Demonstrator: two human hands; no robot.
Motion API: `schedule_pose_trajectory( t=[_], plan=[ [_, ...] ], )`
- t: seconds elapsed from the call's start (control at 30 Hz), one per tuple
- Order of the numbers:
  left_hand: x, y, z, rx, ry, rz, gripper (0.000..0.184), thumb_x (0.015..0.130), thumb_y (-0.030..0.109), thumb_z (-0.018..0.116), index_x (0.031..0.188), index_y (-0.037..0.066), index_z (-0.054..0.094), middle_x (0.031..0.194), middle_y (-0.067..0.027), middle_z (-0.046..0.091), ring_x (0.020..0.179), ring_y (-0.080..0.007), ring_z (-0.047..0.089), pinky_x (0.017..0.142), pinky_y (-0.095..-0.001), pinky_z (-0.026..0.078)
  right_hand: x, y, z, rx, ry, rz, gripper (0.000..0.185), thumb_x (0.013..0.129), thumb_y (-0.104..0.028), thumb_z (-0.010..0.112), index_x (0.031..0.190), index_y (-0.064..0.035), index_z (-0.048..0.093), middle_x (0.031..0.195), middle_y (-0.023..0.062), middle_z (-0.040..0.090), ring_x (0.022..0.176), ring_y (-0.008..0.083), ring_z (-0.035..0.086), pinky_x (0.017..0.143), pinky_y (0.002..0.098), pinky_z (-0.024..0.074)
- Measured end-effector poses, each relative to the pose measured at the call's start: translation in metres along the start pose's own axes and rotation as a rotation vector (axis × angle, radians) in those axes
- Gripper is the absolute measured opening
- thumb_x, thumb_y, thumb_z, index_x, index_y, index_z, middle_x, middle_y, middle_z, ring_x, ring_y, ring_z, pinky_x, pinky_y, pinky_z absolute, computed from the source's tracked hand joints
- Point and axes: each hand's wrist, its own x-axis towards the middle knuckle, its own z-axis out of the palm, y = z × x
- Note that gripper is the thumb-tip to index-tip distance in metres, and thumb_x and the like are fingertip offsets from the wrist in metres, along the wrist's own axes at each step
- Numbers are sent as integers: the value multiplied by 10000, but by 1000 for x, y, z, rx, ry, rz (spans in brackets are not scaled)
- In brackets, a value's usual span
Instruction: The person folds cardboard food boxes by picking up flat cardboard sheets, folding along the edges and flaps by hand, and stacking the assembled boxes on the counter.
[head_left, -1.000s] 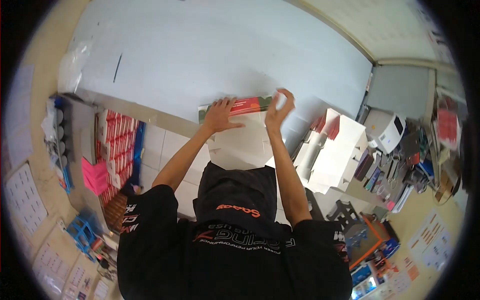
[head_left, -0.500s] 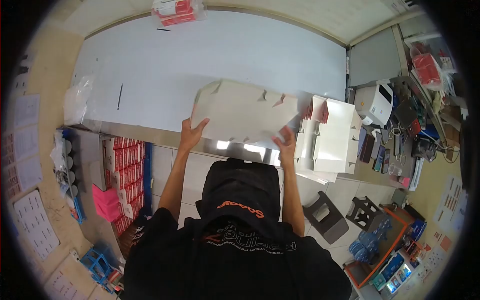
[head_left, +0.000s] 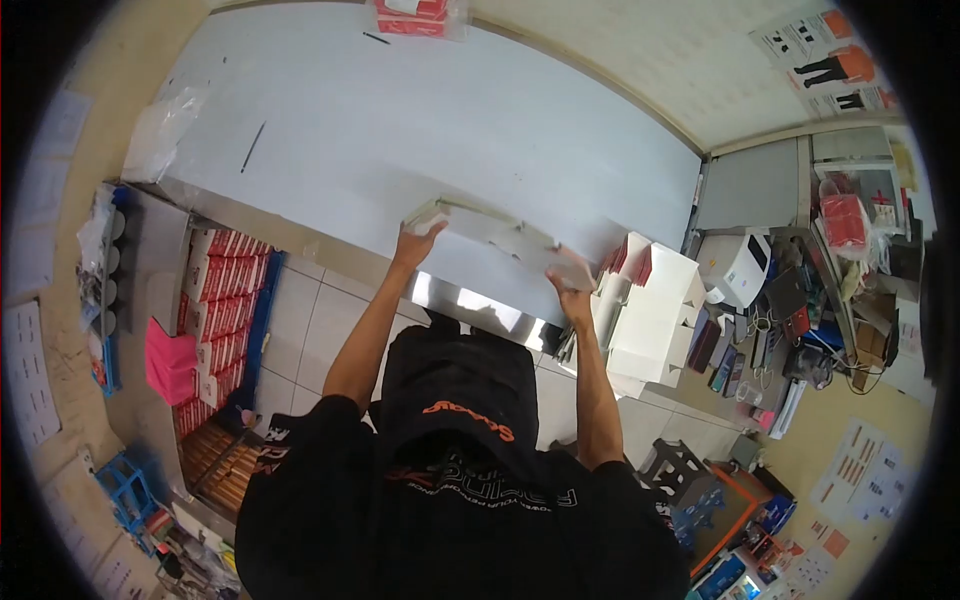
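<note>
A pale cardboard piece [head_left: 500,232], now seen nearly edge-on, is held above the front part of the light table [head_left: 440,110]. My left hand [head_left: 417,240] grips its left end, fingers partly hidden behind it. At the other end my right hand [head_left: 568,288] closes on the lower right corner. Just right of that hand lie white folded cardboard pieces [head_left: 650,315] with red parts [head_left: 632,260] standing at their back.
Red and white boxes [head_left: 225,290] fill a shelf at the left, beside a pink item [head_left: 172,362]. A clear plastic bag [head_left: 165,130] lies at the table's left end. A white device [head_left: 738,268], phones and cables sit at the right.
Both hands have tilted the cardboard piece from showing its broad pale face to nearly edge-on. A second ago it lay lower, with its red and green printed edge showing. The camera view has also shifted.
</note>
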Motion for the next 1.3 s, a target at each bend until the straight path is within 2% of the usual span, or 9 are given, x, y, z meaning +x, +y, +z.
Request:
schedule_pose_trajectory(
  t=[0.27, 0.33, 0.47, 0.53, 0.67, 0.73, 0.9, 1.07, 1.3],
  plan=[
    [-15, -2, 20, 38, 68, -268, 448, 800, 311, 750, 1033, -56, 641, 973, -190, 681, 884, -272, 647, 785, -409, 499, 44, -68, -26, -29, 1, -4, 410, 799, -116, 747, 1149, 27, 589, 1019, 138, 681, 899, 176, 636, 839, 320, 499],
    [-44, -64, 49, -71, 193, -653, 545, 792, 316, 759, 1155, -49, 578, 1066, -176, 656, 931, -288, 630, 808, -396, 495, 78, -110, -37, -180, -341, 146, 422, 800, -126, 724, 1166, 25, 578, 1061, 145, 673, 940, 183, 631, 860, 337, 497],
    [-110, -81, 81, -449, 201, -720, 601, 842, 304, 712, 1278, -39, 478, 1177, -155, 603, 1072, -294, 570, 920, -371, 450, 142, -122, -10, -400, -617, -70, 483, 778, -139, 711, 1211, 11, 558, 1083, 198, 654, 974, 268, 634, 869, 363, 499],
    [-110, -21, 46, -400, -79, -998, 590, 877, 312, 662, 1306, -35, 451, 1263, -195, 544, 1159, -324, 523, 951, -382, 434, 152, -117, -1, -521, -723, -179, 532, 772, -149, 711, 1252, 2, 538, 1100, 214, 641, 1011, 305, 624, 873, 377, 498],
    [-120, 27, 23, 497, -151, -367, 694, 845, 343, 655, 1396, 25, 379, 1423, -209, 399, 1311, -378, 383, 1042, -458, 360, 136, -157, 45, -1026, -711, -93, 567, 762, -73, 633, 1311, -39, 493, 1099, 233, 625, 1018, 346, 607, 863, 420, 497],
    [-107, 21, 17, 1031, -445, 494, 682, 828, 304, 648, 1411, 70, 383, 1494, -153, 317, 1398, -311, 270, 1101, -486, 276, 109, -156, 67, -1136, -764, -26, 576, 768, -49, 600, 1331, -55, 476, 1096, 236, 622, 1030, 341, 602, 863, 424, 496],
    [-108, -17, 19, 993, -461, 437, 561, 821, 167, 589, 1361, 84, 459, 1479, -113, 354, 1408, -267, 257, 1140, -478, 209, 21, -57, 90, -1179, -311, -570, 594, 796, -29, 514, 1380, -42, 407, 1303, 276, 480, 1183, 429, 497, 974, 466, 451],
    [-108, -34, -26, 378, -538, 371, 290, 752, 25, 552, 1031, 33, 630, 1072, -140, 629, 1157, -292, 543, 1045, -439, 366, -12, -6, 85, -1159, -345, -549, 572, 835, -89, 514, 1386, -15, 381, 1370, 299, 398, 1249, 491, 412, 999, 492, 429],
    [-24, 57, 22, 491, -197, 528, 124, 787, 46, 542, 866, 55, 637, 943, -115, 620, 945, -316, 566, 851, -417, 429, -79, 62, 127, -1258, -384, -632, 499, 893, -171, 485, 1344, 25, 401, 1289, 391, 429, 1157, 557, 473, 944, 548, 455]
  ],
)
